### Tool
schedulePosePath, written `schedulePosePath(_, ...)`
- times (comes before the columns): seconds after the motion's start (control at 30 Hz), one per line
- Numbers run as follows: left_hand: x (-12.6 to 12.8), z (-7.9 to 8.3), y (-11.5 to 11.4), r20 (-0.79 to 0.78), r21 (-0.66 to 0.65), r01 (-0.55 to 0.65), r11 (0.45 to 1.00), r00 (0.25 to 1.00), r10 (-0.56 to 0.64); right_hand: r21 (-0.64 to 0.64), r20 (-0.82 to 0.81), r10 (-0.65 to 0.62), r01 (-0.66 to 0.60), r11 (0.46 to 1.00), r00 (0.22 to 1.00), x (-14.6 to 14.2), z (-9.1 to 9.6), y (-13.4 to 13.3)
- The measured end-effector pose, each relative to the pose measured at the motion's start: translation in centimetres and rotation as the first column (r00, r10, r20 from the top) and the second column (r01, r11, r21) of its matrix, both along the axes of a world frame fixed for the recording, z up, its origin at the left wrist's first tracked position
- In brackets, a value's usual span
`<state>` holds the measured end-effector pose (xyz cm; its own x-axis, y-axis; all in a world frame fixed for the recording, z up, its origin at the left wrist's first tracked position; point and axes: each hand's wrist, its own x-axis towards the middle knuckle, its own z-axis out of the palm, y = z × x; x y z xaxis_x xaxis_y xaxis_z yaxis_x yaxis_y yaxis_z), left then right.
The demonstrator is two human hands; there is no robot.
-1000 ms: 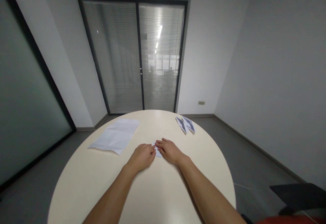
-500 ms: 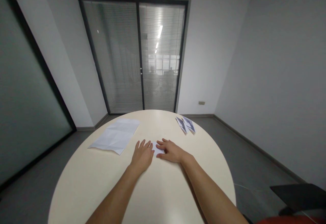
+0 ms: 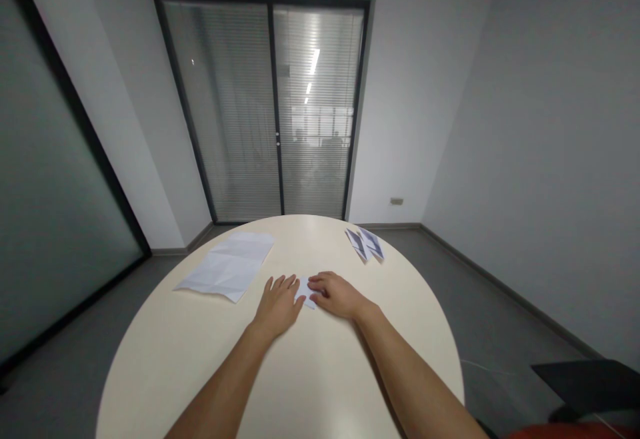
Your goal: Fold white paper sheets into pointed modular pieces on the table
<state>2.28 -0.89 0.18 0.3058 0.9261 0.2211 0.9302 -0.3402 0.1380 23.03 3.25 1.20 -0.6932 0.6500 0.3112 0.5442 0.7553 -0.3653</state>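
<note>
The left hand (image 3: 279, 302) lies flat and open on the table, fingers spread, its fingertips touching the left edge of a small folded paper (image 3: 303, 290). The right hand (image 3: 336, 294) rests on the paper's right side with its fingers bent down over it. Whether it pinches an edge or only presses cannot be told, since the fingertips hide the contact. The small folded paper sits between the 2 hands, flat on the round table (image 3: 310, 386), near the middle and a little toward the far side.

To the left, well apart from the hands, lies 1 large white sheet (image 3: 227, 266), opened out and marked with creases. Near the far right rim lie 2 folded pieces (image 3: 365, 244), just beside each other, showing dark and white faces.

Judging by these, 2 pieces look finished, the one under the hands seems partly folded and already small, and the creased sheet is unfolded. Behind the table stand glass doors with blinds (image 3: 273, 112).
</note>
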Motion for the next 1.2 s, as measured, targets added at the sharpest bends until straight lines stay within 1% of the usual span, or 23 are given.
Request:
schedulePosePath(0.07,0.0,0.2,-0.1,0.008,0.005,0.005,1.0,1.0,-0.005,0.029,0.05,-0.023,0.022,0.999,0.999,-0.3,-0.4,-0.2)
schedulePosePath(0.2,0.0,0.5,-0.3,0.01,0.014,0.019,1.0,1.0,-0.019,-0.057,0.14,-0.109,0.117,0.991,0.984,-0.4,-1.0,-0.3)
schedulePosePath(0.33,-0.2,0.7,-0.3,0.012,0.015,0.049,0.999,0.999,-0.049,-0.108,0.14,-0.073,0.088,0.99,0.987,-0.1,-1.1,0.0)
schedulePosePath(0.43,-0.1,0.7,-0.5,0.026,0.02,0.066,0.998,0.997,-0.066,-0.131,0.139,-0.076,0.094,0.987,0.987,0.0,-1.0,0.0)
schedulePosePath(0.67,0.3,-0.3,-0.4,0.02,-0.01,-0.024,1.0,1.0,0.024,-0.208,0.169,-0.079,0.114,0.972,0.982,-0.2,0.2,-0.6)
schedulePosePath(0.8,0.1,-0.5,-0.2,-0.004,-0.037,-0.014,0.999,1.0,0.014,-0.252,0.199,-0.09,0.14,0.957,0.976,-0.2,0.5,-0.8)
schedulePosePath(0.93,0.2,-0.1,-0.3,-0.009,-0.011,-0.011,1.0,1.0,0.011,-0.275,0.205,-0.141,0.196,0.941,0.968,-0.1,0.3,-0.8)
schedulePosePath(1.03,0.5,0.1,-0.4,-0.004,0.042,-0.071,0.997,0.997,0.071,-0.267,0.191,-0.208,0.255,0.929,0.959,-0.1,0.3,-0.7)
schedulePosePath(1.1,0.5,0.1,-0.3,0.006,0.064,-0.103,0.993,0.995,0.103,-0.256,0.171,-0.239,0.277,0.926,0.956,0.0,0.2,-0.6)
schedulePosePath(1.2,0.3,-0.4,0.2,0.047,0.05,-0.097,0.994,0.994,0.094,-0.255,0.126,-0.257,0.282,0.925,0.958,0.0,-0.1,-0.5)
